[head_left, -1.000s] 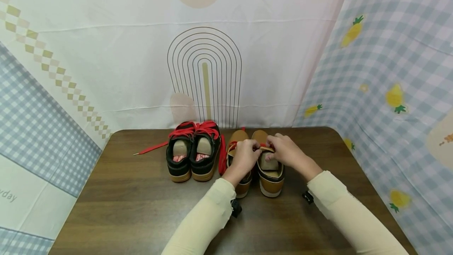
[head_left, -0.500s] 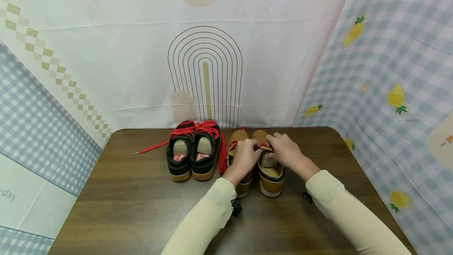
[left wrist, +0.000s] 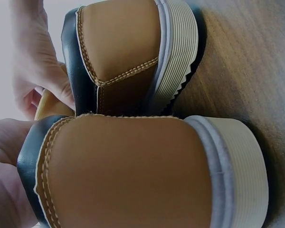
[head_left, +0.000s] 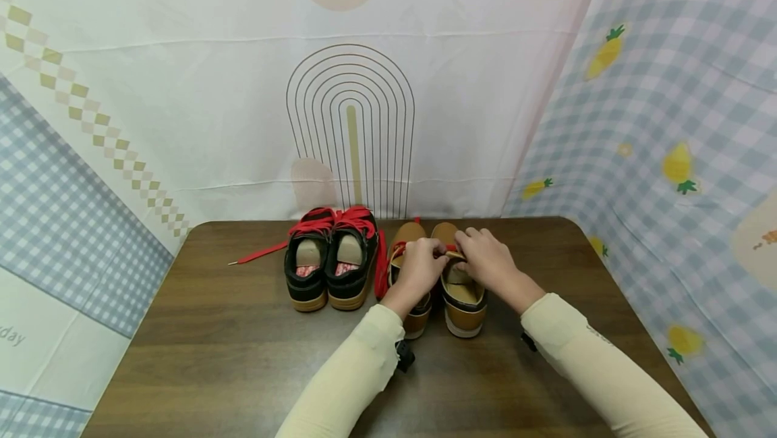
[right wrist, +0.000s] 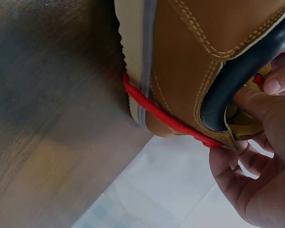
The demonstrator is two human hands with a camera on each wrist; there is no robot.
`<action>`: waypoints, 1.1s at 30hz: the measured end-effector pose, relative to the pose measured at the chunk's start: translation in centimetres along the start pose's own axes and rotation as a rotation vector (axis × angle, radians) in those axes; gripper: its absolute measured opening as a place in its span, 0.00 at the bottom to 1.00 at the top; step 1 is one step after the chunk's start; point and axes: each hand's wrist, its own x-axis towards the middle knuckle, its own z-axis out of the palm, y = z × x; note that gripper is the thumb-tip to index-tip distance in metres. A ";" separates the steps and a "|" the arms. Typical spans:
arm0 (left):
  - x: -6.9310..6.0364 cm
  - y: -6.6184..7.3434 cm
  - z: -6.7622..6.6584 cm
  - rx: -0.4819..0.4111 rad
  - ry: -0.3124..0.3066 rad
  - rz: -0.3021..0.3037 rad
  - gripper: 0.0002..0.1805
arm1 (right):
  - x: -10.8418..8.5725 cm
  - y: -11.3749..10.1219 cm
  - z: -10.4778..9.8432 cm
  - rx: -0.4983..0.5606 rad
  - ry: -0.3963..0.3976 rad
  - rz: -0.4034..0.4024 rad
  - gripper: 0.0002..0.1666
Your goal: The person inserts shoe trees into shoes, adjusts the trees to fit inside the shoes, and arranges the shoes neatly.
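Observation:
Two brown shoes stand side by side, heels toward me: a left brown shoe [head_left: 417, 324] and a right brown shoe [head_left: 464, 320]. My right hand [head_left: 490, 261] pinches the upper edge of the right shoe's opening, thumb inside and fingers outside by the eyelets, as the right wrist view shows. A red shoelace [right wrist: 168, 118] runs from there down over the side to the sole. Reaching across the left shoe, my left hand [head_left: 419, 268] pinches the right shoe's tan tongue [left wrist: 50, 105] from the other side. Its fingertips are partly hidden.
A pair of black shoes [head_left: 349, 283] with red laces stands to the left, one lace [head_left: 261, 254] trailing out over the wooden table [head_left: 243, 357]. Another red lace [head_left: 381, 269] lies beside the left brown shoe. A patterned cloth [head_left: 473, 121] hangs behind the table.
My right hand has shifted slightly left and forward along the right shoe's opening, and the tongue has become less visible. My left hand stays nearly still.

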 end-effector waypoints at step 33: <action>0.0 0.1 0.2 0.011 0.022 -0.005 0.02 | -0.9 0.8 1.9 0.028 0.249 -0.035 0.36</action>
